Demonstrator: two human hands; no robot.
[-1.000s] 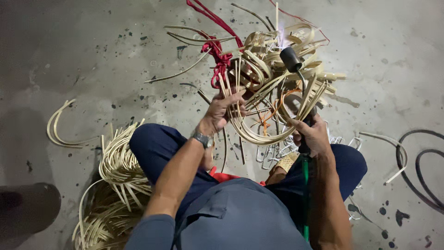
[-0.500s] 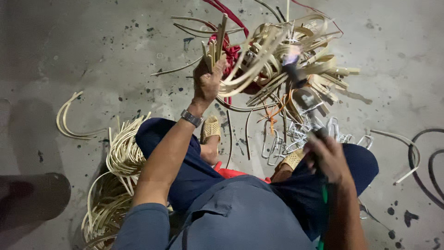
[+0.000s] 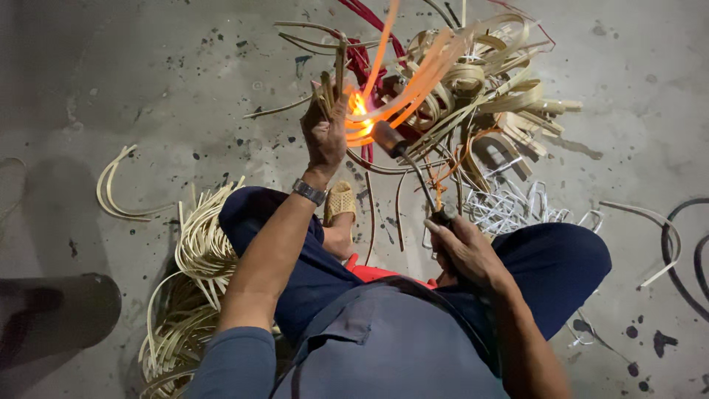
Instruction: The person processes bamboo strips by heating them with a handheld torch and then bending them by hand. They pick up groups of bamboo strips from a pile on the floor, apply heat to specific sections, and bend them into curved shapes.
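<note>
Both hands grip: left hand (image 3: pixel 325 133) clamps rattan strips (image 3: pixel 443 74), right hand (image 3: pixel 465 247) clenches the torch (image 3: pixel 413 166), bare floor (image 3: pixel 148 74) leftward.

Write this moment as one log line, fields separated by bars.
left hand: holds rattan strips | right hand: grips torch | flame: lit, on strips | floor: concrete

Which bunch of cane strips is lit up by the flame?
The tan cane strips gripped in the left hand; the loose pale pile on the floor stays unlit.
</note>
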